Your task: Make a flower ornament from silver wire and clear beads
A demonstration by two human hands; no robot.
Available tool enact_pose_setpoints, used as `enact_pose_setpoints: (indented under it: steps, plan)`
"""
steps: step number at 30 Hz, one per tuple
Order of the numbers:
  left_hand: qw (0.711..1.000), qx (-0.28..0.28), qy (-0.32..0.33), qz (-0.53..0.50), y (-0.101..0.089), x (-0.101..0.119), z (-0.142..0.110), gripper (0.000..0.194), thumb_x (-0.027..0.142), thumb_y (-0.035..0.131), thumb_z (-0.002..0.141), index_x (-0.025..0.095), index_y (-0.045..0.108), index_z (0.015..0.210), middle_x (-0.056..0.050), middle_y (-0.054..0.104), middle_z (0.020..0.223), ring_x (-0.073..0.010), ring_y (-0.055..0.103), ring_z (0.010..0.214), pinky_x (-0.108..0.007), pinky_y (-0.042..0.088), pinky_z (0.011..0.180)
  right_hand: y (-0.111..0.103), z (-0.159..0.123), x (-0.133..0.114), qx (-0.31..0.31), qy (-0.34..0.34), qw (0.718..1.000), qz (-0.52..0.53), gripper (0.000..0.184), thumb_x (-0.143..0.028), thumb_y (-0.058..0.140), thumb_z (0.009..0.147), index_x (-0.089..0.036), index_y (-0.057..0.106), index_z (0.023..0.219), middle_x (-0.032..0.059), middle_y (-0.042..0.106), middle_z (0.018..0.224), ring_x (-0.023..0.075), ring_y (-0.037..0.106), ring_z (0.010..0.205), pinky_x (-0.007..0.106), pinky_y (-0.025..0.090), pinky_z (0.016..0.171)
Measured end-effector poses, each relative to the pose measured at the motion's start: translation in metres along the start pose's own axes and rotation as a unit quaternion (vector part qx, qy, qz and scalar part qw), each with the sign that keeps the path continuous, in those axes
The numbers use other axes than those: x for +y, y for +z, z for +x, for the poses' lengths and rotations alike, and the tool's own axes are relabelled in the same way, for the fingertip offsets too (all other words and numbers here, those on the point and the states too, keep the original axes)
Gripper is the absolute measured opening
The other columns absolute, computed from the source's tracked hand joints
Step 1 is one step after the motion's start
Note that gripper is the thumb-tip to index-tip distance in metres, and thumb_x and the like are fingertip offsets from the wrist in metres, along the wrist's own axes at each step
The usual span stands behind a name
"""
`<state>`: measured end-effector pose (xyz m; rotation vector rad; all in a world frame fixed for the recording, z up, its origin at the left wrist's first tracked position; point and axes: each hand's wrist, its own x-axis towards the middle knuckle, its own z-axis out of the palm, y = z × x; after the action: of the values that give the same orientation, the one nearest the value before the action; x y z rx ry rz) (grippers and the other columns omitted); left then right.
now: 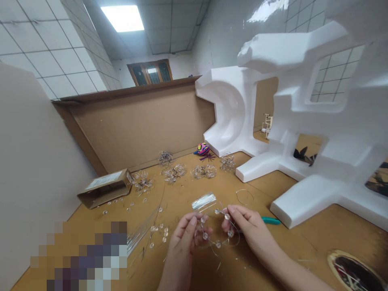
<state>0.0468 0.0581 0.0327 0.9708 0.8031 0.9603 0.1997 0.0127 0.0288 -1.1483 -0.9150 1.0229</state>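
Observation:
My left hand (184, 238) and my right hand (246, 227) pinch opposite sides of a wire loop strung with clear crystal beads (214, 231), held a little above the tan tabletop (230, 262). A bundle of straight silver wires (203, 201) lies just behind the loop. Teal-handled pliers (270, 220) poke out beyond my right hand, their far end hidden. Further back lie several finished wire-and-bead flowers, one (203, 171) straight ahead. Loose beads (160, 229) and long straight wires (142, 234) are scattered left of my left hand.
A large white foam moulding (303, 113) rises along the right side. A cardboard box (105, 188) lies at the left, with a tall pale panel (36, 161) beyond it. A brown board (136, 125) stands behind the table, and a colourful ball (203, 149) sits against it.

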Motion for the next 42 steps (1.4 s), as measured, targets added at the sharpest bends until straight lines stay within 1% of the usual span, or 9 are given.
enact_pose_setpoints:
  steps: [6, 13, 18, 24, 29, 31, 33, 36, 42]
  plan:
    - [0.999, -0.001, 0.006, 0.033, -0.001, -0.002, 0.003, 0.025, 0.036, 0.060, 0.073, 0.017, 0.059, 0.089, -0.006, 0.063, 0.088, -0.0165, 0.059, 0.077, -0.027, 0.048, 0.067, 0.000, -0.001, -0.002, 0.020, -0.004, 1.000, 0.014, 0.040, -0.053, 0.053, 0.072, -0.014, 0.058, 0.073, 0.0019, 0.060, 0.058, 0.0101, 0.049, 0.052, 0.023, 0.039, 0.052]
    - [0.997, 0.027, 0.019, 0.071, -0.004, -0.006, 0.010, 0.023, 0.033, 0.068, 0.065, 0.016, 0.059, 0.077, 0.003, 0.053, 0.058, -0.0089, 0.048, 0.054, -0.020, 0.041, 0.055, -0.001, 0.003, 0.000, -0.024, 0.037, 0.998, 0.043, 0.038, -0.052, 0.055, 0.072, -0.014, 0.059, 0.074, 0.0022, 0.062, 0.063, 0.0100, 0.050, 0.053, 0.023, 0.039, 0.054]
    - [0.998, 0.020, 0.018, 0.058, -0.012, -0.013, 0.019, 0.023, 0.035, 0.064, 0.069, 0.017, 0.056, 0.079, 0.002, 0.055, 0.060, -0.0104, 0.052, 0.056, -0.022, 0.042, 0.056, -0.002, 0.003, 0.006, -0.080, 0.111, 0.986, 0.091, 0.038, -0.050, 0.054, 0.074, -0.014, 0.059, 0.085, 0.0036, 0.064, 0.068, 0.0103, 0.054, 0.057, 0.023, 0.041, 0.057]
    - [0.999, -0.003, 0.027, 0.020, -0.009, -0.018, 0.016, 0.021, 0.034, 0.060, 0.073, 0.019, 0.051, 0.085, 0.004, 0.054, 0.065, -0.0105, 0.056, 0.055, -0.024, 0.046, 0.057, -0.006, 0.004, 0.009, -0.090, 0.108, 0.985, 0.104, 0.034, -0.045, 0.053, 0.077, -0.014, 0.058, 0.090, 0.0038, 0.063, 0.071, 0.0102, 0.056, 0.062, 0.024, 0.043, 0.060]
    - [0.999, 0.016, 0.040, -0.026, -0.009, -0.018, 0.016, 0.022, 0.034, 0.061, 0.073, 0.019, 0.049, 0.084, 0.005, 0.053, 0.065, -0.0095, 0.056, 0.055, -0.022, 0.045, 0.055, -0.008, 0.004, 0.011, -0.113, 0.126, 0.982, 0.087, 0.034, -0.039, 0.057, 0.075, -0.017, 0.054, 0.100, 0.0056, 0.062, 0.090, 0.0128, 0.058, 0.076, 0.027, 0.046, 0.064]
    - [0.997, 0.032, 0.038, -0.051, -0.010, -0.018, 0.017, 0.022, 0.032, 0.062, 0.072, 0.018, 0.048, 0.082, 0.005, 0.053, 0.065, -0.0090, 0.057, 0.057, -0.021, 0.045, 0.055, -0.007, 0.004, 0.016, -0.112, 0.100, 0.988, 0.036, 0.038, -0.035, 0.061, 0.070, -0.018, 0.052, 0.103, 0.0045, 0.060, 0.092, 0.0129, 0.058, 0.077, 0.027, 0.046, 0.066]
    - [0.996, 0.044, 0.034, -0.066, -0.012, -0.017, 0.019, 0.022, 0.031, 0.063, 0.071, 0.018, 0.047, 0.080, 0.005, 0.052, 0.065, -0.0086, 0.057, 0.058, -0.021, 0.045, 0.056, -0.005, 0.005, 0.021, -0.094, 0.040, 0.994, -0.043, 0.041, -0.030, 0.063, 0.067, -0.018, 0.051, 0.105, 0.0037, 0.060, 0.089, 0.0126, 0.057, 0.076, 0.028, 0.046, 0.069]
    - [0.995, 0.054, 0.037, -0.071, -0.013, -0.017, 0.021, 0.022, 0.031, 0.063, 0.071, 0.019, 0.047, 0.080, 0.006, 0.053, 0.066, -0.0089, 0.057, 0.059, -0.021, 0.045, 0.057, -0.003, 0.005, 0.026, -0.071, -0.034, 0.987, -0.140, 0.038, -0.026, 0.061, 0.067, -0.017, 0.051, 0.102, 0.0039, 0.060, 0.086, 0.0125, 0.056, 0.072, 0.029, 0.046, 0.069]
    - [0.995, 0.039, 0.053, -0.079, -0.010, -0.019, 0.017, 0.024, 0.033, 0.063, 0.070, 0.019, 0.048, 0.082, 0.004, 0.055, 0.066, -0.0113, 0.059, 0.063, -0.023, 0.046, 0.061, -0.001, 0.003, 0.029, -0.069, -0.056, 0.980, -0.179, 0.040, -0.026, 0.061, 0.067, -0.019, 0.047, 0.104, 0.0018, 0.062, 0.081, 0.0116, 0.057, 0.066, 0.027, 0.047, 0.063]
